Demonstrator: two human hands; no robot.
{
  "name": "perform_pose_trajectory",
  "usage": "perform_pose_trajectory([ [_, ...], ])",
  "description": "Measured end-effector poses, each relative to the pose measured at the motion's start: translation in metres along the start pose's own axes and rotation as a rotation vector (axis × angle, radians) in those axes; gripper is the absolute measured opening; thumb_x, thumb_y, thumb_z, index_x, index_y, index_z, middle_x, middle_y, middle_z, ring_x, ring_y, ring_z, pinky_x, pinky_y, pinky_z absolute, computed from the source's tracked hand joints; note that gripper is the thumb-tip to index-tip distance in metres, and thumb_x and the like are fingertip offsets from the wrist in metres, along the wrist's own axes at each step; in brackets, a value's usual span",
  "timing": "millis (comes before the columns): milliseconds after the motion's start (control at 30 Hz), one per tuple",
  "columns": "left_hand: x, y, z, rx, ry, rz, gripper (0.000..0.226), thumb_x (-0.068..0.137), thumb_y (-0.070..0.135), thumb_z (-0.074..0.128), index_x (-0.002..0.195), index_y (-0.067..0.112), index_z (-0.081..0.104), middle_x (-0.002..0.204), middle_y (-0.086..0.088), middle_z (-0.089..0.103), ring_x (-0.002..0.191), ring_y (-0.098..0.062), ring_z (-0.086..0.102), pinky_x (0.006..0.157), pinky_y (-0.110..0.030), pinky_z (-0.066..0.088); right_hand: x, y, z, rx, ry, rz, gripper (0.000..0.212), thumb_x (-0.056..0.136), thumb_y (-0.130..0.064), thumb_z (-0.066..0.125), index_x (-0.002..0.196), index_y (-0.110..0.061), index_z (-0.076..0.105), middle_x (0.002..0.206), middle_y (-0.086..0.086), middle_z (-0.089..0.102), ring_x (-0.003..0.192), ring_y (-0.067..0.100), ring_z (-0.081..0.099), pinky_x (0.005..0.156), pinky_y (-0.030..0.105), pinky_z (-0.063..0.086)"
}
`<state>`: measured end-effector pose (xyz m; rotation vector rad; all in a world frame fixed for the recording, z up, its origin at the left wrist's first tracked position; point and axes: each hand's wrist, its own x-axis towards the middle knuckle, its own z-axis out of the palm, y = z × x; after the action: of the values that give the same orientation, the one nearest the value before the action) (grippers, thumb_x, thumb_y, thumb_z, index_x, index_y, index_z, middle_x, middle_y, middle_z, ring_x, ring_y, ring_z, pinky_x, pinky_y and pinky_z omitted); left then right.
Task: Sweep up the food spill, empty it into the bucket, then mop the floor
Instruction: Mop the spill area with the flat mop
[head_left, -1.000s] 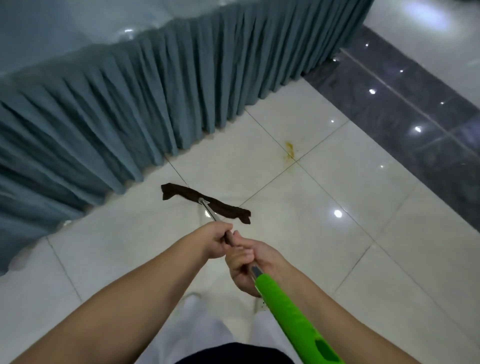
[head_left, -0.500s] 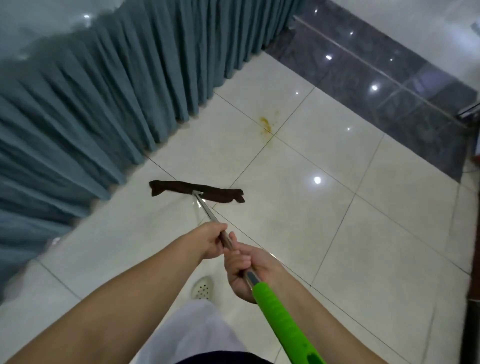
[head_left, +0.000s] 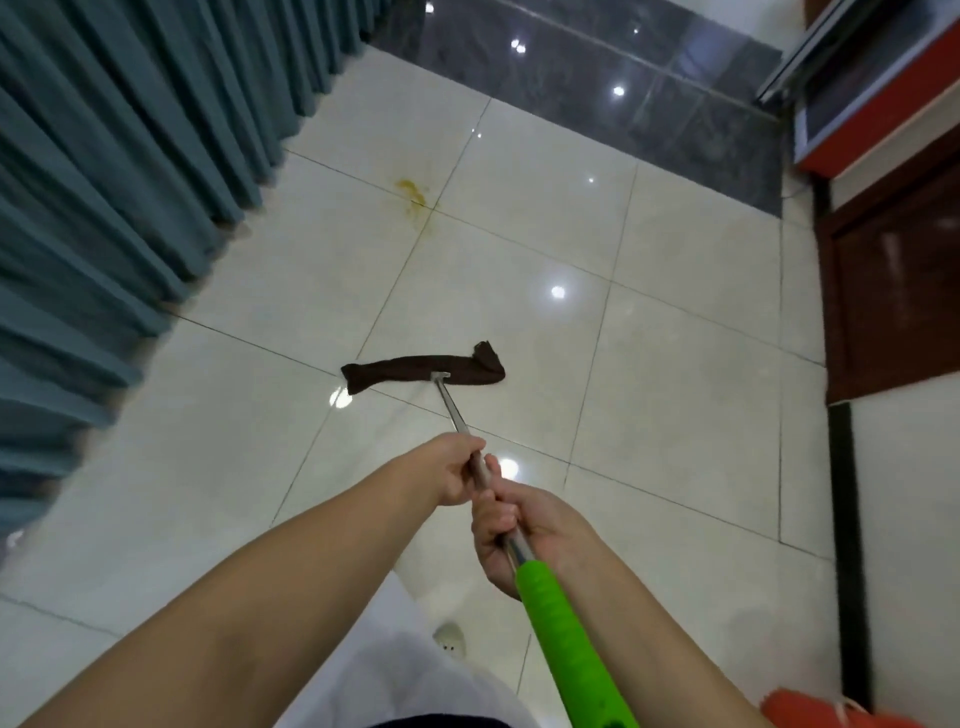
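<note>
Mopping is the step in hand: left hand (head_left: 453, 470) and right hand (head_left: 511, 530) grip the mop handle (head_left: 563, 629), close together. The dark mop cloth (head_left: 423, 370) lies well short of the yellow stain (head_left: 413, 193) at twelve o'clock; next comes a push there.

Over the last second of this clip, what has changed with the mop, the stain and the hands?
The mop head has slid right, away from the table skirt, and swung level; its right end is now bunched up. It has not reached the yellow stain, which lies beyond it. The view has turned right. Unchanged: left hand and right hand grip the metal pole, left ahead of right.
</note>
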<state>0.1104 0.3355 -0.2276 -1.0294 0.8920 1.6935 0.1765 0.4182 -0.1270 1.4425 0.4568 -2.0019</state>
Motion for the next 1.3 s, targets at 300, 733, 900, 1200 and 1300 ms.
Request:
perform_pose_trajectory([
  [300,0.002,-0.103,0.047,-0.053,-0.047,-0.009,0.026,0.101,0.02,0.037,0.079,0.005,0.038,0.061,-0.005,0.041,0.039,-0.013,0.044,0.032,-0.014,0.04,-0.05,-0.002,-0.097,0.044,-0.001,-0.007,0.019,0.097,-0.007,0.046,0.087,-0.018,0.057,0.052,0.011,0.049,0.024,0.012,0.036,0.025,0.013,0.032],
  [733,-0.049,-0.153,-0.018,-0.252,0.032,0.045,0.028,0.099,0.014,0.038,0.073,0.005,0.041,0.052,-0.009,0.047,0.046,-0.015,0.046,0.039,-0.019,0.047,-0.061,0.061,-0.11,-0.021,-0.075,0.133,0.025,0.096,-0.002,0.044,0.101,-0.022,0.057,0.056,0.005,0.042,0.023,0.011,0.034,0.025,0.012,0.03],
  [900,-0.055,-0.141,-0.035,-0.273,0.102,0.088,0.025,0.101,0.014,0.038,0.078,0.004,0.04,0.066,-0.007,0.042,0.057,-0.014,0.044,0.042,-0.018,0.045,-0.046,0.069,-0.093,-0.096,-0.051,0.173,0.027,0.096,-0.003,0.046,0.098,-0.027,0.058,0.058,0.003,0.041,0.023,0.01,0.033,0.023,0.012,0.028],
  [1200,-0.04,-0.052,-0.055,-0.209,0.04,0.076,0.023,0.1,0.012,0.039,0.078,0.004,0.041,0.066,-0.009,0.042,0.058,-0.014,0.043,0.035,-0.019,0.047,-0.01,0.044,-0.02,-0.122,-0.06,0.163,0.017,0.096,-0.011,0.052,0.083,-0.021,0.058,0.053,0.004,0.041,0.022,0.009,0.032,0.023,0.011,0.028],
  [1300,-0.035,-0.015,-0.071,-0.141,0.044,0.076,0.019,0.099,0.012,0.041,0.082,0.003,0.043,0.065,-0.008,0.044,0.059,-0.015,0.045,0.038,-0.021,0.05,0.006,0.042,0.014,-0.119,-0.054,0.167,0.016,0.096,-0.013,0.053,0.083,-0.021,0.058,0.06,0.0,0.038,0.023,0.009,0.032,0.023,0.011,0.028],
])
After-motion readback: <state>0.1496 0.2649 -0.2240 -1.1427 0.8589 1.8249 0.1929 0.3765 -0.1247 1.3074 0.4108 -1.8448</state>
